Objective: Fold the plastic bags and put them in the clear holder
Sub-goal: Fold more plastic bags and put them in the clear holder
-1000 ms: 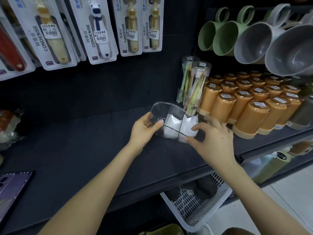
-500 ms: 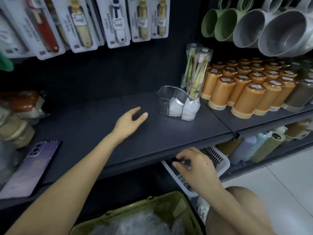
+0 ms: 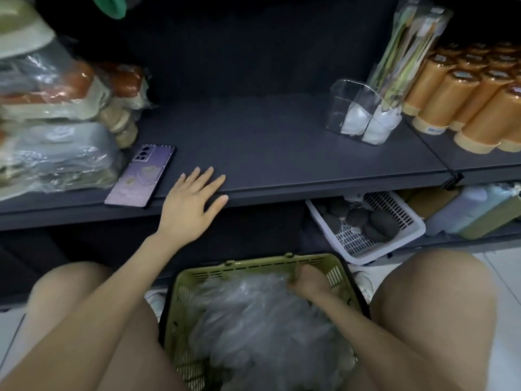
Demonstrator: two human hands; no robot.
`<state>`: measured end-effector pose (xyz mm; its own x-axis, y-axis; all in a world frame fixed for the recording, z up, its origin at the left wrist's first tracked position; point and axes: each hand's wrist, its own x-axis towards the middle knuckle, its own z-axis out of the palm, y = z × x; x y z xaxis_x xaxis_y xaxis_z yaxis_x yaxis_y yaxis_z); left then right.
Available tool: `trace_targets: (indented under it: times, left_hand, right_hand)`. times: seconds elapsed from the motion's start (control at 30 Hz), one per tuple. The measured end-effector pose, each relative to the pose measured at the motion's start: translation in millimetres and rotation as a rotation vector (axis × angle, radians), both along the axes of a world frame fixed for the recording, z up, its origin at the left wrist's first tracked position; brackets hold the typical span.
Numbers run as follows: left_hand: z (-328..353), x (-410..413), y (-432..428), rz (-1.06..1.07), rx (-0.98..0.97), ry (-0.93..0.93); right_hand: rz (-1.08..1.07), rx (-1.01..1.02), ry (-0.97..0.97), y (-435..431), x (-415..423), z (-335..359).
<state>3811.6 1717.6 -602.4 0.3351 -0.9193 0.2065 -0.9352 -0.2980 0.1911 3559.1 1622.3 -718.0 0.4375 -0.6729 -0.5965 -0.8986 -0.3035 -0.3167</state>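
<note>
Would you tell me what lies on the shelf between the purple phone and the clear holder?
Only bare dark shelf lies between phone and clear holder, per the head view.

A dark grey shelf [image 3: 267, 153] carries a lilac-purple phone [image 3: 141, 176] with a faint, pale design on its back. On the same shelf are a clear holder [image 3: 341, 108] with white folded bags [image 3: 377, 128] inside, and orange canisters [image 3: 439, 88] with cream bases. An olive-green basket [image 3: 262, 268] with slotted walls holds cloudy, grey-white plastic bags [image 3: 253, 314]. A white basket [image 3: 372, 258] patterned with a grid of small holes holds dark grey rounded lumps [image 3: 384, 222]. The floor [image 3: 510, 300] is pale, off-white tile.
</note>
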Motion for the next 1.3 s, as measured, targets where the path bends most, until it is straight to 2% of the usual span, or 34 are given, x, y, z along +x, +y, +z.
trace_targets:
  times: [0.1,0.23,0.33,0.43,0.57,0.6,0.77,0.87,0.93,1.0,1.13,1.2,1.3]
  left_hand:
    - [-7.3,-1.9,0.3,0.027,-0.049,-0.078]
    - [-13.3,0.5,-3.2,0.014,-0.100,-0.123]
    - [-15.7,2.7,-3.9,0.006,-0.118,-0.143]
    - [-16.6,3.4,-4.7,0.005,-0.122,-0.161]
    - [-16.9,3.4,-4.8,0.013,-0.125,-0.167]
    - [-16.8,3.1,-4.7,0.015,-0.123,-0.167]
    - [-15.4,2.9,-4.7,0.011,-0.116,-0.153]
    - [-14.9,1.6,-3.7,0.010,-0.119,-0.143]
    - [-14.6,1.4,-3.5,0.013,-0.110,-0.121]
    - [-11.7,-1.1,-2.3,0.033,-0.130,-0.017]
    - [16.8,-32.1,8.5,0.014,-0.346,0.443]
    - [33.1,-56.8,16.1,-0.114,-0.363,0.488]
    - [41.7,-77.8,17.5,-0.187,-0.256,0.525]
  right_hand:
    - [-0.202,0.149,-0.060,9.4,3.7,-37.2]
    - [-0.679,0.278,-0.365,16.8,10.3,-73.0]
    - [-0.810,0.385,-0.375,18.5,23.0,-85.5]
    - [-0.789,0.382,-0.289,19.3,40.9,-75.1]
    - [-0.792,0.423,-0.283,15.6,51.1,-60.8]
    - [-0.667,0.438,-0.249,17.8,51.7,-61.2]
    - [-0.746,0.473,-0.345,25.2,57.5,-52.2]
    - [-0.780,0.394,-0.454,27.4,53.8,-21.8]
    - [-0.745,0.420,-0.554,25.2,47.0,8.5]
    - [-0.700,0.451,-0.650,21.8,39.2,53.7]
    - [-0.514,0.418,-0.771,9.8,29.9,133.9]
    - [-0.409,0.375,-0.791,4.1,29.5,163.4]
    - [-0.297,0.366,-0.824,-3.2,33.5,202.1]
